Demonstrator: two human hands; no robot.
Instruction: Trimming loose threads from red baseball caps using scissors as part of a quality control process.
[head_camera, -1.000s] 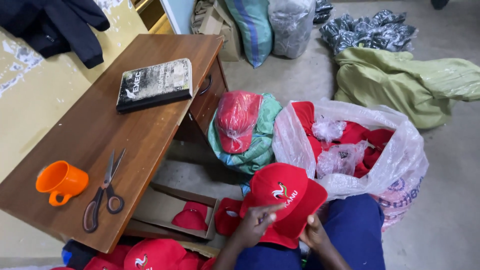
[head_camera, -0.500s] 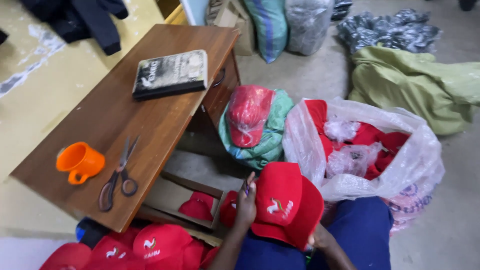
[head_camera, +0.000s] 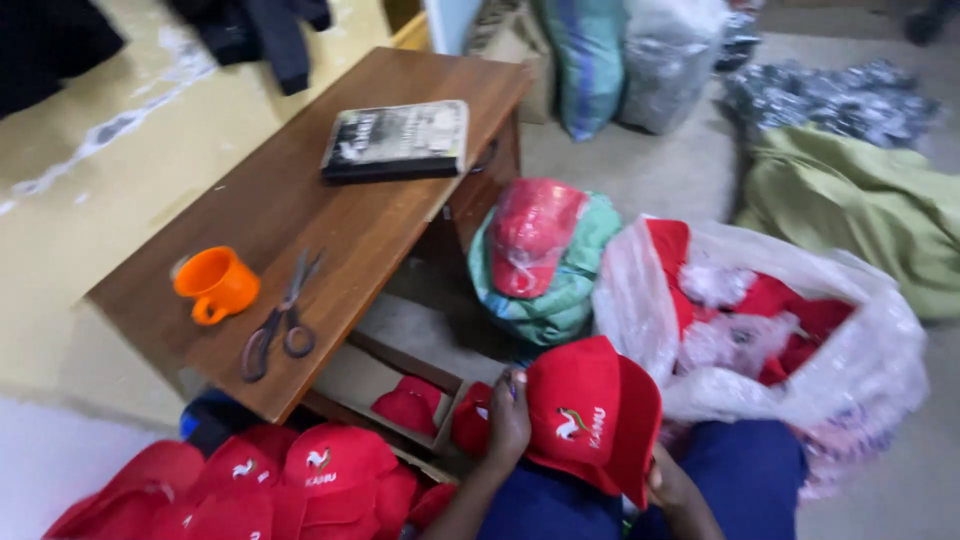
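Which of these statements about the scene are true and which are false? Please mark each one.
1. Both hands hold a red cap. True: left hand, right hand.
2. The orange cup stands on the floor. False: it stands on the wooden table.
3. Scissors lie beside the cup. True.
4. The book lies open. False: it is closed.
5. The clear plastic bag holds green caps. False: the contents are red.

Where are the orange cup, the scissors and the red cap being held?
orange cup (head_camera: 215, 282), head view, its side wall.
scissors (head_camera: 283, 315), head view, near the pivot.
red cap (head_camera: 585, 410), head view, its front panel.
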